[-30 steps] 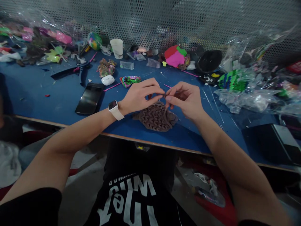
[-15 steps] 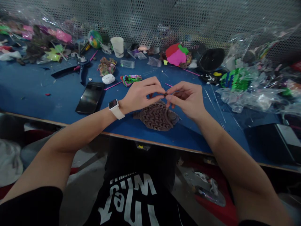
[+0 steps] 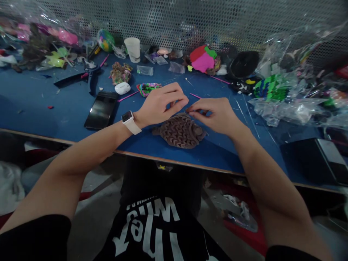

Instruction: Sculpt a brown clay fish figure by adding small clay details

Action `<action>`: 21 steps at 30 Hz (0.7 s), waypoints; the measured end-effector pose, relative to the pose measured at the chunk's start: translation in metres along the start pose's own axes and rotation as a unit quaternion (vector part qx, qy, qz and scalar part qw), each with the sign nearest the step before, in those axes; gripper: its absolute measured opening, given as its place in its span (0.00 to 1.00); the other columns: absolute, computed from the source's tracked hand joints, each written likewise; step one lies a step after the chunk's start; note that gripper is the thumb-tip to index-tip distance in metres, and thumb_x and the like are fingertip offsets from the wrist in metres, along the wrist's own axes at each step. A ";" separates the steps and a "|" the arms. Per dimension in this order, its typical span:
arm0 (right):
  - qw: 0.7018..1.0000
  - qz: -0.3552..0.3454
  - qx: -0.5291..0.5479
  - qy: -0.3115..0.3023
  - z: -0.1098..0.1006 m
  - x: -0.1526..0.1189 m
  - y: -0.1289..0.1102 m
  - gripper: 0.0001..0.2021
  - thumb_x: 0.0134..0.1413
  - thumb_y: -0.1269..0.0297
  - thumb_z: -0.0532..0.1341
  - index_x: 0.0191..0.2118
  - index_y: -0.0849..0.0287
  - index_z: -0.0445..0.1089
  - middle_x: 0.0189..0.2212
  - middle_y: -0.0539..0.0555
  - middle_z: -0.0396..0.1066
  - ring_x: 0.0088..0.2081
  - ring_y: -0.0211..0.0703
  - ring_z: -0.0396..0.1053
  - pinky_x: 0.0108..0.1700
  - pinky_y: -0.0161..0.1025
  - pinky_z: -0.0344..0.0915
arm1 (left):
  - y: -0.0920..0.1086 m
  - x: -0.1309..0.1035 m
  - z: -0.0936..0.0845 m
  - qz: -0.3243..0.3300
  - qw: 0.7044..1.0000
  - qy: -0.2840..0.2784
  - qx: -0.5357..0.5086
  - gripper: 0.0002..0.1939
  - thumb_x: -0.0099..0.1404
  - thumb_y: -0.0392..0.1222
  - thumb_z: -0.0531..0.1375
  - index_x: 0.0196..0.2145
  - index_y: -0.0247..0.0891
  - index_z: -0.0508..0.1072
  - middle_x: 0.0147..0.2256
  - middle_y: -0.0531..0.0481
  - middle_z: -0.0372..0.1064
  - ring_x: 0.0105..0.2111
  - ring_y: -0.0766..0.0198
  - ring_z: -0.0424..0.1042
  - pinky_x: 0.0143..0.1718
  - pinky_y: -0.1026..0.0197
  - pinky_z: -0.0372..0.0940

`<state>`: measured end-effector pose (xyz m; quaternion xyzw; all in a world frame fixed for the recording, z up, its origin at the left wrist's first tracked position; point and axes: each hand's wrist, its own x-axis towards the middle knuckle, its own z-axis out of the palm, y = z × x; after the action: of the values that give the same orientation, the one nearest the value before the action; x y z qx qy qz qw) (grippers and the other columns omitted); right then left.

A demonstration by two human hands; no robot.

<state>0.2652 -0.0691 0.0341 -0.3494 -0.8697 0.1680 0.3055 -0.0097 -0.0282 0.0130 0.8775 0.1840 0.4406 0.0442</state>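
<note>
A brown modelling-clay fish (image 3: 178,132) lies on the blue table in front of me, with rows of overlapping scales, a tail at the left and a round eye at the right. Just above its upper edge is my right hand (image 3: 214,113), thumb and index finger pinched on a small bit of brown clay that is mostly hidden by the fingertips. My left hand (image 3: 163,103) hovers over the fish's upper left, thumb and fingertips drawn together; whatever lies between them cannot be made out. The two hands are slightly apart.
A phone (image 3: 102,110), a white earbud case (image 3: 122,88) and a multicoloured clay lump (image 3: 146,89) lie to the left. Behind stand a paper cup (image 3: 133,50) and a black bowl (image 3: 244,66). Plastic wrappers (image 3: 296,112) and a dark box (image 3: 312,161) occupy the right.
My fingertips met over a small dark bit of clay before; now the hands have separated. The right hand has moved slightly down and left, closer to the fish's upper edge.
</note>
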 end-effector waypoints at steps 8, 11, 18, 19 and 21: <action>0.991 -0.057 -0.063 -0.102 -0.009 -0.003 0.002 0.11 0.77 0.64 0.64 0.52 0.49 0.87 0.46 0.57 0.90 0.46 0.55 0.85 0.50 0.49 0.76 | -0.002 -0.001 -0.001 -0.009 1.000 -0.023 -0.006 0.23 0.89 0.58 0.53 0.49 0.46 0.84 0.46 0.44 0.82 0.46 0.52 0.83 0.51 0.43 0.79; 0.988 -0.069 -0.059 -0.126 -0.010 -0.005 0.002 0.13 0.78 0.65 0.63 0.52 0.49 0.88 0.47 0.57 0.89 0.49 0.57 0.85 0.51 0.50 0.77 | -0.003 -0.001 -0.001 -0.011 0.999 -0.030 -0.009 0.23 0.89 0.58 0.53 0.49 0.47 0.84 0.46 0.44 0.82 0.46 0.52 0.83 0.52 0.42 0.79; 0.983 -0.097 -0.040 -0.150 -0.012 -0.004 -0.002 0.14 0.81 0.63 0.61 0.51 0.49 0.88 0.50 0.57 0.88 0.49 0.52 0.84 0.52 0.48 0.78 | -0.005 -0.001 0.003 -0.004 0.999 -0.028 -0.017 0.22 0.89 0.57 0.54 0.47 0.45 0.84 0.44 0.45 0.82 0.44 0.54 0.83 0.49 0.45 0.79; 0.982 -0.100 -0.039 -0.154 -0.012 -0.004 -0.002 0.15 0.81 0.63 0.61 0.50 0.49 0.88 0.49 0.57 0.87 0.48 0.51 0.84 0.51 0.47 0.78 | -0.005 -0.001 0.003 -0.001 0.999 -0.027 -0.017 0.22 0.89 0.57 0.54 0.47 0.45 0.84 0.44 0.45 0.82 0.44 0.54 0.83 0.48 0.46 0.78; 0.981 -0.101 -0.038 -0.160 -0.012 -0.004 -0.003 0.15 0.81 0.63 0.61 0.50 0.49 0.88 0.48 0.57 0.87 0.47 0.51 0.84 0.50 0.47 0.77 | -0.004 -0.001 0.003 0.005 1.000 -0.025 -0.015 0.23 0.89 0.57 0.54 0.46 0.45 0.83 0.43 0.45 0.82 0.43 0.55 0.83 0.46 0.48 0.78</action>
<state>0.2736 -0.0728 0.0431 -0.2395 -0.9440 0.1562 0.1645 -0.0093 -0.0242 0.0099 0.8884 0.1716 0.4216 0.0595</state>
